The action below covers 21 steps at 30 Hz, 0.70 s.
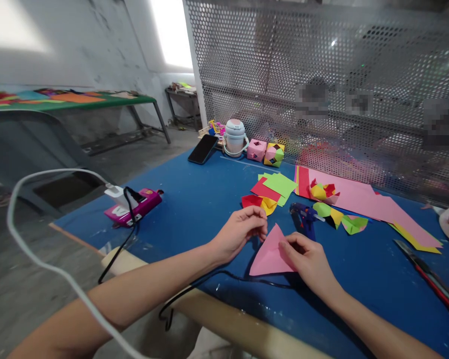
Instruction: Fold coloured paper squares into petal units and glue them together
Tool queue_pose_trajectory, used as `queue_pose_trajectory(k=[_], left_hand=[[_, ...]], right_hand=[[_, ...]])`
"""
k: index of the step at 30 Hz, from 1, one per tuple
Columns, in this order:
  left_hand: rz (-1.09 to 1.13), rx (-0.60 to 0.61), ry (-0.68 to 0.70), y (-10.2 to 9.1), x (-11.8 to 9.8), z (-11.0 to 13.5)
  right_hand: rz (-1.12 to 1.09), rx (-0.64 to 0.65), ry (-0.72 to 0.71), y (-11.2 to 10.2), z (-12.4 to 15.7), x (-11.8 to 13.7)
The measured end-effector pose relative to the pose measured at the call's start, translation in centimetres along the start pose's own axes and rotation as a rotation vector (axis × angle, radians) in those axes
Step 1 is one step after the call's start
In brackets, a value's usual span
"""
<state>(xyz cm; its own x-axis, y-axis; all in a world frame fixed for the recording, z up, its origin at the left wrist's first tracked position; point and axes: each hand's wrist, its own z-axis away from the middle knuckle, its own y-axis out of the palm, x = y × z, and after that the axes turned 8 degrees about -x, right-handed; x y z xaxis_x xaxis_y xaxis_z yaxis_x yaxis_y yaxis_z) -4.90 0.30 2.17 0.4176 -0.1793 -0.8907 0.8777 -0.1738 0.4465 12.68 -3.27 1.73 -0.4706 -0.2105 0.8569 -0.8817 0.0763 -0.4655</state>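
Note:
A pink paper folded into a triangle (270,252) lies on the blue table top (194,199). My right hand (310,259) rests on the triangle's right edge, fingers curled and pressing it down. My left hand (239,230) hovers just left of the triangle's top corner, fingers bent together in a loose pinch, touching or nearly touching the paper. A blue glue gun (303,217) lies right behind the triangle.
Folded red-yellow and green-yellow paper pieces (260,202), green and red sheets (279,185), large pink sheets (362,197), two paper cubes (265,151), a phone (203,148), a white jar (235,137), a pink device with cables (132,207), and a red cutter (434,281) lie about. Perforated metal screen stands behind.

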Motion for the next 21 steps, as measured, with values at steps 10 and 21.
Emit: queue_pose_trajectory(k=[10, 21], left_hand=[[-0.015, 0.031, -0.020, -0.56, 0.30, -0.17], [-0.178, -0.136, 0.024, -0.30, 0.69, -0.69]], right_hand=[[0.012, -0.004, 0.003, -0.04, 0.04, -0.18], [0.014, -0.013, 0.015, 0.05, -0.07, -0.37]])
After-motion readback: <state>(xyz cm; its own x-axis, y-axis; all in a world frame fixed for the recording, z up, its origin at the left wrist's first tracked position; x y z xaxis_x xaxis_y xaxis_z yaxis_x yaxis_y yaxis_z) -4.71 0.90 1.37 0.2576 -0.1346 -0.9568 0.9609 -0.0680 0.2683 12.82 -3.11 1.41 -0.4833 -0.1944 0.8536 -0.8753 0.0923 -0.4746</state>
